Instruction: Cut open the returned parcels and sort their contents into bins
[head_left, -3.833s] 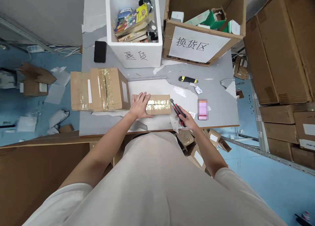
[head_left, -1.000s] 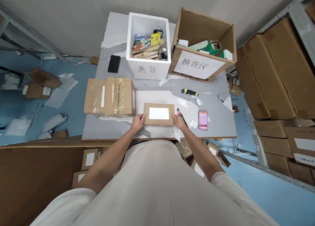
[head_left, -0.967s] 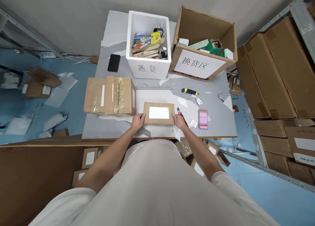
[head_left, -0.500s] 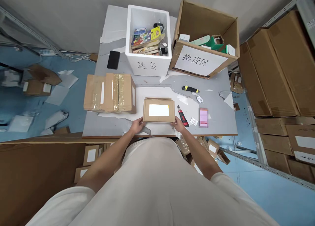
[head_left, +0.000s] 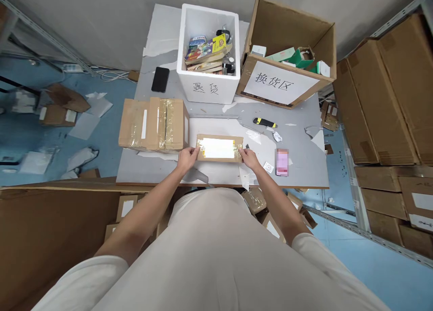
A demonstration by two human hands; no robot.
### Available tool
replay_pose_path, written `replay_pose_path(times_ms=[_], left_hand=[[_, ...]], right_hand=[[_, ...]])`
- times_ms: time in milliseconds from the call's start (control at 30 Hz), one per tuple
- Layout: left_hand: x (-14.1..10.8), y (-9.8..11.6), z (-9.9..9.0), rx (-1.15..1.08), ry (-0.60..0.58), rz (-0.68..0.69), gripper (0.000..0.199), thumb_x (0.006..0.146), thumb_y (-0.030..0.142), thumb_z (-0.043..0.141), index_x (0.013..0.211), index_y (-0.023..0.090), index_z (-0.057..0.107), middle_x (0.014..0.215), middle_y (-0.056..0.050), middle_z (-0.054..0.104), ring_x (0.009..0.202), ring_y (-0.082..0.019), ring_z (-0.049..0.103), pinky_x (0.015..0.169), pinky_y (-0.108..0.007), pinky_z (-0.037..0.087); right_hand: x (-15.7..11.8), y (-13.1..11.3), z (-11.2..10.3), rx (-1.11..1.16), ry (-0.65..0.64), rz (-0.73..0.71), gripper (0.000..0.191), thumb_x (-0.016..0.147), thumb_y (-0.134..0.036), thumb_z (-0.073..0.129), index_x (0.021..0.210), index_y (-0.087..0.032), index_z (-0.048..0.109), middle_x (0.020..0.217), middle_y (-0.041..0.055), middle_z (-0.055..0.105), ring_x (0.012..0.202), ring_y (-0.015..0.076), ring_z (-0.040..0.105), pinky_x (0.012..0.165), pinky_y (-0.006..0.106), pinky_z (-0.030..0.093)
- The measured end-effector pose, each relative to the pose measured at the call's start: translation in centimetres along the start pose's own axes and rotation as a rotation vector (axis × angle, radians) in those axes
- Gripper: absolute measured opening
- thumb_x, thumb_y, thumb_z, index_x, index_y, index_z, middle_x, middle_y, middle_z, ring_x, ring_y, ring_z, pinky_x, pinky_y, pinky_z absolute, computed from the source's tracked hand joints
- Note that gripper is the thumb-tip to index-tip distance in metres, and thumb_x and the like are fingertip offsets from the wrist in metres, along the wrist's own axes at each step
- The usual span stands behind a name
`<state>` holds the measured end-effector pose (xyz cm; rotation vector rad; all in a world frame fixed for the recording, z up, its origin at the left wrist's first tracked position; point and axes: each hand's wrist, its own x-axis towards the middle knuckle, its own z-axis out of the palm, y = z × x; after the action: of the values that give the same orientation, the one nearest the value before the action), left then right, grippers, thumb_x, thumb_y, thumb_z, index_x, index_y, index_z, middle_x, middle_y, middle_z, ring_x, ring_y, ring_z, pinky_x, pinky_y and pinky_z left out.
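My left hand (head_left: 188, 159) and my right hand (head_left: 249, 158) grip the two ends of a small cardboard box (head_left: 218, 160). It is held over the front middle of the table. A large white label (head_left: 218, 147) with yellow marks and shiny clear tape face up toward me. Fingers of both hands are closed on the box's ends, thumbs on top. Beside my right hand only the dark tip of a utility knife (head_left: 247, 146) shows; my hand hides the rest.
Two taped cartons (head_left: 165, 123) stand at left near a black phone (head_left: 160, 79). Behind are a white foam bin (head_left: 206, 89) of books and a large open carton (head_left: 287, 87). A yellow-black utility knife (head_left: 264, 123) and a pink-screened item (head_left: 282, 162) lie at right.
The box has been tilted or turned, so a differently taped, labelled face shows. Both hands have risen slightly along its ends, and my right hand now covers most of the red utility knife.
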<state>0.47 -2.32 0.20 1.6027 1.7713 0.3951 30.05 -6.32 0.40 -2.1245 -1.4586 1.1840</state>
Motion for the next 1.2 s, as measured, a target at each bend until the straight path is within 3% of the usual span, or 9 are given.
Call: replay_pose_path(times_ms=[200, 333, 433, 533, 667, 767, 867, 1000, 1200], left_hand=[[0.5, 0.9, 1.4, 0.021, 0.017, 0.055, 0.055, 0.083, 0.056, 0.049, 0.107, 0.009, 0.064, 0.093, -0.013, 0.065, 0.098, -0.028, 0.058, 0.086, -0.035, 0.045], [-1.2, 1.0, 2.5, -0.003, 0.154, 0.163, 0.068, 0.082, 0.05, 0.055, 0.134, 0.008, 0.043, 0.124, -0.02, 0.052, 0.119, -0.031, 0.048, 0.102, -0.042, 0.038], [-2.3, 0.9, 2.9, 0.047, 0.256, 0.267, 0.058, 0.085, 0.046, 0.054, 0.131, 0.011, 0.048, 0.128, -0.02, 0.049, 0.122, -0.031, 0.044, 0.104, -0.046, 0.036], [-2.8, 0.9, 3.2, 0.125, 0.311, 0.334, 0.037, 0.088, 0.044, 0.052, 0.11, 0.016, 0.063, 0.122, -0.017, 0.055, 0.118, -0.031, 0.047, 0.1, -0.047, 0.037], [-2.7, 0.8, 3.7, 0.148, 0.166, 0.498, 0.031, 0.094, 0.035, 0.04, 0.102, 0.022, 0.067, 0.111, -0.012, 0.064, 0.114, -0.026, 0.053, 0.098, -0.046, 0.04], [-2.8, 0.5, 4.2, 0.138, 0.075, 0.609, 0.034, 0.096, 0.03, 0.035, 0.114, 0.022, 0.062, 0.123, -0.012, 0.061, 0.126, -0.025, 0.047, 0.105, -0.048, 0.036], [-3.0, 0.0, 4.6, 0.126, 0.064, 0.63, 0.036, 0.096, 0.029, 0.034, 0.121, 0.02, 0.058, 0.132, -0.013, 0.057, 0.133, -0.025, 0.042, 0.11, -0.05, 0.031], [-3.0, -0.3, 4.8, 0.116, 0.064, 0.616, 0.036, 0.096, 0.028, 0.034, 0.124, 0.021, 0.056, 0.138, -0.013, 0.052, 0.137, -0.024, 0.038, 0.111, -0.051, 0.03], [-2.8, -0.5, 4.9, 0.114, 0.069, 0.641, 0.036, 0.095, 0.024, 0.035, 0.124, 0.019, 0.056, 0.138, -0.014, 0.052, 0.137, -0.024, 0.037, 0.111, -0.05, 0.031]], right_hand=[[3.0, -0.5, 0.1, 0.172, 0.033, 0.125, 0.057, 0.083, -0.069, 0.043, 0.074, -0.016, 0.061, 0.072, 0.0096, 0.067, 0.053, 0.016, 0.06, 0.054, 0.027, 0.048], [2.2, 2.1, -0.8, 0.047, 0.087, 0.106, 0.053, 0.092, -0.059, 0.033, 0.092, -0.015, 0.063, 0.093, 0.0125, 0.067, 0.08, 0.0208, 0.065, 0.072, 0.031, 0.05], [0.2, 5.4, -1.1, -0.288, 0.201, 0.2, 0.044, 0.086, -0.047, 0.054, 0.117, -0.015, 0.056, 0.117, 0.0172, 0.058, 0.111, 0.0286, 0.055, 0.09, 0.039, 0.045], [-1.2, 8.0, -0.5, -0.453, 0.106, 0.27, 0.065, 0.077, -0.038, 0.067, 0.133, -0.017, 0.041, 0.125, 0.0184, 0.05, 0.119, 0.0319, 0.048, 0.093, 0.043, 0.042], [-1.6, 8.5, -0.2, -0.421, 0.018, 0.216, 0.063, 0.083, -0.027, 0.055, 0.14, -0.015, 0.033, 0.125, 0.0203, 0.048, 0.114, 0.0323, 0.051, 0.093, 0.044, 0.042], [-1.3, 6.2, -1.6, -0.301, 0.119, 0.09, 0.059, 0.089, -0.022, 0.038, 0.145, -0.01, 0.025, 0.13, 0.0229, 0.046, 0.118, 0.032, 0.05, 0.096, 0.046, 0.041], [-0.9, 1.3, -3.7, -0.222, 0.214, -0.235, 0.06, 0.091, -0.021, 0.03, 0.149, -0.012, 0.017, 0.14, 0.0197, 0.042, 0.128, 0.0285, 0.042, 0.103, 0.046, 0.038], [0.4, -6.2, -4.4, -0.377, -0.176, -0.672, 0.058, 0.094, -0.027, 0.038, 0.15, -0.026, 0.022, 0.139, 0.0096, 0.048, 0.125, 0.0273, 0.046, 0.1, 0.044, 0.04], [2.9, -10.2, -1.6, -0.648, -0.441, -0.786, 0.053, 0.097, -0.027, 0.04, 0.148, -0.035, 0.029, 0.107, 0.0062, 0.063, 0.094, 0.0216, 0.062, 0.08, 0.03, 0.045]])
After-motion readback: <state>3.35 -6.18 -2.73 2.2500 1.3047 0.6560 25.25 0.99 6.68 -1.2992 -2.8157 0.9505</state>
